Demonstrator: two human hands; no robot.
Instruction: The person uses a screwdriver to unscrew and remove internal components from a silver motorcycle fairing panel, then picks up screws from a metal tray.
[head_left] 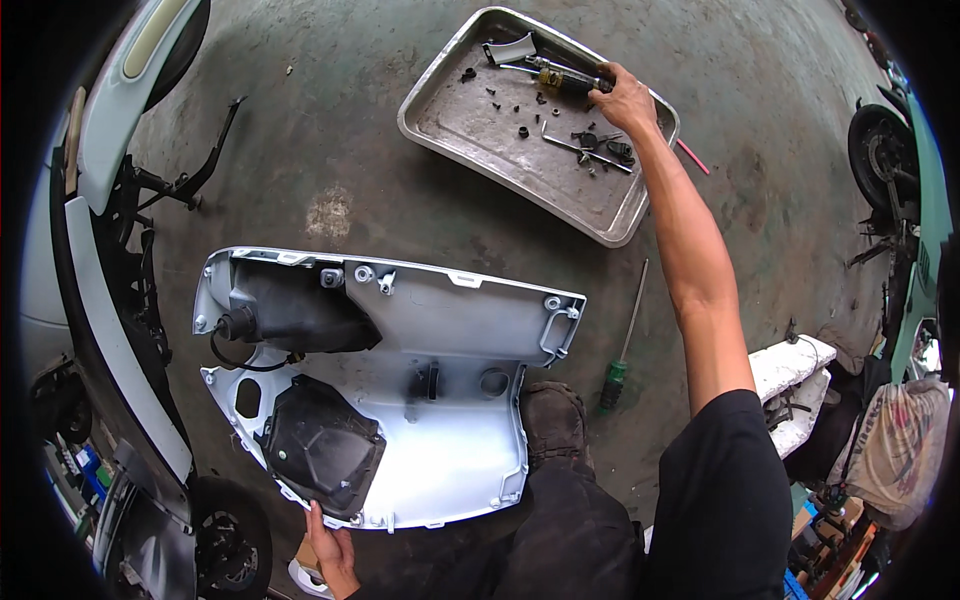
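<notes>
A white plastic vehicle fairing [450, 480], inner side up, lies in front of me with black lamp housings [325, 440] fitted in it. My left hand [332, 555] grips its near lower edge, a finger lying against the rim. Stretched far forward, my right hand [627, 100] reaches into a metal tray [470, 140]. Its fingers close round the dark end of a black-handled tool [572, 84]; which kind it is cannot be made out. Beside that lie a small white-and-black part [510, 50], several screws, a hex key [585, 150] and small black parts [620, 150].
A green-handled screwdriver [613, 385] lies on the floor right of my shoe [556, 425]. Near the tray is a pink stick [692, 157]. White foam [795, 375] and a cloth [895, 450] are at the right. Vehicle bodywork with a wheel [230, 540] stands at the left, a green vehicle [930, 230] at the right.
</notes>
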